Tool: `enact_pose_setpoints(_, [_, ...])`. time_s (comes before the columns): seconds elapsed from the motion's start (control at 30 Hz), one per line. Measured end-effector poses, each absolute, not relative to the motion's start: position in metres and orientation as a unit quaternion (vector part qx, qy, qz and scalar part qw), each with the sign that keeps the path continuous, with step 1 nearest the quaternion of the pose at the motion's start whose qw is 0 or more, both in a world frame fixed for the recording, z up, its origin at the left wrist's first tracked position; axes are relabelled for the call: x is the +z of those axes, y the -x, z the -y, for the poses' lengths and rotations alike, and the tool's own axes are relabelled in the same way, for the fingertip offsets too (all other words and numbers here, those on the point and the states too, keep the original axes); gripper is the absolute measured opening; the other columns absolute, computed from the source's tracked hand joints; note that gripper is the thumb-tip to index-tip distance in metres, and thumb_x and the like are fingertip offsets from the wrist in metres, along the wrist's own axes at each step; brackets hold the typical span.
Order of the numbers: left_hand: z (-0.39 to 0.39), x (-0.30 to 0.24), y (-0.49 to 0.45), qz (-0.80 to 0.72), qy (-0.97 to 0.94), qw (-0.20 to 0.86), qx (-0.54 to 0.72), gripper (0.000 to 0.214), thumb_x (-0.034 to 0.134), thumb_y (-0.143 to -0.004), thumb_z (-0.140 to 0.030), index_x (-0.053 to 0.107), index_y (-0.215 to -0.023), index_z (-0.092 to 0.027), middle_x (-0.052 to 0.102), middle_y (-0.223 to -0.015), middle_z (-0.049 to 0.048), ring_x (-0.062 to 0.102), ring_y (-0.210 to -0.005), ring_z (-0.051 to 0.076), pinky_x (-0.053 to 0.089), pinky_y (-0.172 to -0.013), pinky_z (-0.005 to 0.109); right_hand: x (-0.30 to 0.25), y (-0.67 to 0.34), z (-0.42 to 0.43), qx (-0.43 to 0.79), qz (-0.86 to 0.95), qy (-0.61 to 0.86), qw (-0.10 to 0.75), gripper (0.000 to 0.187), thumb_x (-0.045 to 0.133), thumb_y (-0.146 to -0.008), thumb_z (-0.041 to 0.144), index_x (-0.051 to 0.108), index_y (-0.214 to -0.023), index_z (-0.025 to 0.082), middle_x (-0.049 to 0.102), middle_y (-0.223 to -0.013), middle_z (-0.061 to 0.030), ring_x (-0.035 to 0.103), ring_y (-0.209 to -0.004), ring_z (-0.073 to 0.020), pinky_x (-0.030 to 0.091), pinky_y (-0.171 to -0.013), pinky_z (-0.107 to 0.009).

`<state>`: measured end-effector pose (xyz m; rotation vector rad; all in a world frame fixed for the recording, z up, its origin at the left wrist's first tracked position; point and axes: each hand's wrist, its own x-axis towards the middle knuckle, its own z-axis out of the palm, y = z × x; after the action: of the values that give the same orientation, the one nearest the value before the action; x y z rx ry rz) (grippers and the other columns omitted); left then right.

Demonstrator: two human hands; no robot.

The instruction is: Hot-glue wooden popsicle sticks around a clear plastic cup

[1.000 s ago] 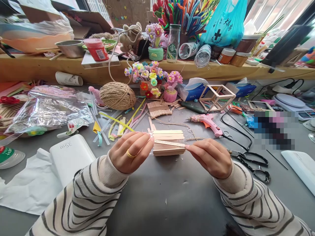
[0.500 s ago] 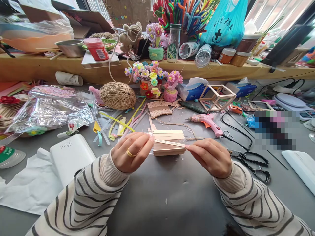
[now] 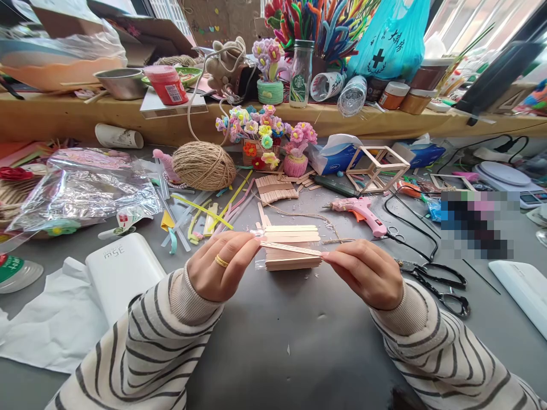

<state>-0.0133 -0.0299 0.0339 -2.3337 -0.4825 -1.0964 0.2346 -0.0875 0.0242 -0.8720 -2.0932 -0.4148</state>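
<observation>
A wooden craft stick (image 3: pixel 290 249) is held level between my two hands, slightly lower at its right end. My left hand (image 3: pixel 220 265), a gold ring on one finger, pinches the stick's left end. The other end sits between the thumb and fingertips of my right hand (image 3: pixel 365 272). Just behind and below the held stick lies a block of craft sticks (image 3: pixel 293 264) laid side by side and layered, on the grey table. A bit of clear plastic (image 3: pixel 260 262) shows at its left edge.
Behind the block are a bundle of craft sticks (image 3: pixel 276 191), a twine ball (image 3: pixel 204 165) and a stick cube frame (image 3: pixel 378 167). To the right lie a pink glue gun (image 3: pixel 361 213) with its cord and black-handled scissors (image 3: pixel 444 285). A white power bank (image 3: pixel 123 279) lies left.
My left hand has shifted slightly left, uncovering more of the stick's left end and the clear plastic beside the block. My right hand keeps its place and grip.
</observation>
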Motion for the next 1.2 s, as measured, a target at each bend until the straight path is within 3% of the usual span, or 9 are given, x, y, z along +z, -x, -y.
enact_pose_setpoints(0.3, [0.0301, 0.0343, 0.0137, 0.190, 0.856, 0.265, -0.401, 0.018, 0.055, -0.075, -0.005, 0.054, -0.092, -0.011, 0.066, -0.077, 0.0081, 0.062, -0.073, 0.016, 0.052, -0.069, 0.026, 0.0268, -0.2334, 0.0876, -0.158, 0.827, 0.351, 0.409, 0.017, 0.058, -0.073, 0.004, 0.061, -0.088, 0.012, 0.060, -0.071, -0.0055, 0.055, -0.065, -0.0128, 0.049, -0.060, -0.026])
enact_pose_setpoints(0.87, [0.0275, 0.0326, 0.0125, 0.145, 0.858, 0.277, -0.408, 0.024, 0.061, -0.070, -0.004, 0.054, -0.093, -0.007, 0.066, -0.078, 0.0102, 0.062, -0.077, 0.018, 0.053, -0.070, 0.030, 0.0308, -0.2310, 0.0848, -0.086, 0.828, 0.369, 0.412, 0.009, 0.056, -0.076, 0.008, 0.061, -0.081, 0.014, 0.061, -0.068, -0.0061, 0.056, -0.062, -0.0123, 0.048, -0.056, -0.024])
enact_pose_setpoints(1.2, [0.0276, 0.0305, 0.0131, 0.162, 0.859, 0.257, -0.413, 0.023, 0.056, -0.074, -0.005, 0.052, -0.096, -0.011, 0.066, -0.080, 0.0087, 0.063, -0.078, 0.016, 0.053, -0.069, 0.028, 0.0305, -0.2311, 0.0851, -0.065, 0.825, 0.379, 0.414, 0.010, 0.054, -0.078, 0.011, 0.061, -0.082, 0.016, 0.061, -0.068, -0.0043, 0.056, -0.061, -0.0116, 0.048, -0.056, -0.023])
